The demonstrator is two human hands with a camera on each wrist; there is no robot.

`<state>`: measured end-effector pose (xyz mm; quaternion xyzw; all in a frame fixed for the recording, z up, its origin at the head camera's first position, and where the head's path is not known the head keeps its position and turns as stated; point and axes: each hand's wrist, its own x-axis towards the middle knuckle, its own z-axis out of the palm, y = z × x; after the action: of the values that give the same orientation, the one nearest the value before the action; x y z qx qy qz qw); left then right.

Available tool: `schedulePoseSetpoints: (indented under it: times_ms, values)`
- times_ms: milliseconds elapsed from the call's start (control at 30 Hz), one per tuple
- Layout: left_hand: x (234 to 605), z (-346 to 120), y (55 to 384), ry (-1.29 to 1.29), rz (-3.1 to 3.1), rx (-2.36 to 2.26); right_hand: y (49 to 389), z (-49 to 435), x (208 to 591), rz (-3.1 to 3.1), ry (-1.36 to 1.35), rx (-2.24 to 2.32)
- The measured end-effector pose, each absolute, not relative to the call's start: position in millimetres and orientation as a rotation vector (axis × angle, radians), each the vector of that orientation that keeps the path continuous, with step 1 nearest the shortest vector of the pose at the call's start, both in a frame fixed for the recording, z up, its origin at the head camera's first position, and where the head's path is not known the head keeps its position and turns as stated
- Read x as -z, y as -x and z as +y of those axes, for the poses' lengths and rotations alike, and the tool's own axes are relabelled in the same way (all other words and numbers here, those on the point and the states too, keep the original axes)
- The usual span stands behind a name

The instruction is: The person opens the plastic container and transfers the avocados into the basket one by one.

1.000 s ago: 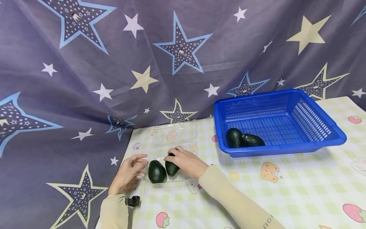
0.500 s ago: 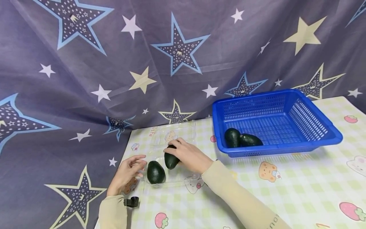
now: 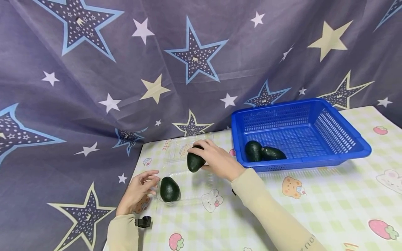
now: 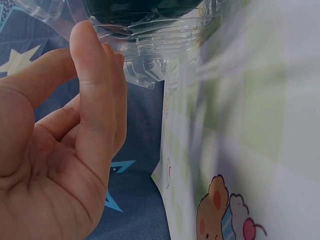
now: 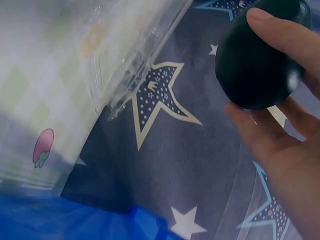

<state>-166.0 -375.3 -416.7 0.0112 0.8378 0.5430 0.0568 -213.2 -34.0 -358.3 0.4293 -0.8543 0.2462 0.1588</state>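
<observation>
My right hand grips a dark green avocado and holds it up over the clear plastic clamshell box. In the right wrist view, the thumb and fingers wrap around that avocado, well apart from the plastic. A second avocado lies in the left end of the box, whose lid is folded back toward the curtain. My left hand stays at the box's left end, its fingers loosely bent. Its fingertips are right at the plastic wall in the left wrist view.
A blue slotted basket stands to the right at the back, with two avocados in its near left corner. A star-print curtain hangs behind the checked tablecloth. A black strap mount sits at the left wrist.
My right hand has lifted the avocado up out of the box and moved it slightly back and to the right. The left hand has stayed in place by the box.
</observation>
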Motion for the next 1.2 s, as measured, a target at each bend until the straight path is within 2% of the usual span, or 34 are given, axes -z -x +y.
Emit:
schedulePoseSetpoints:
  times_ms: [1200]
  values:
    - [416, -376, 166, -0.064, 2.545, -1.626, 213, 33, 357, -2.448, -0.930, -0.864]
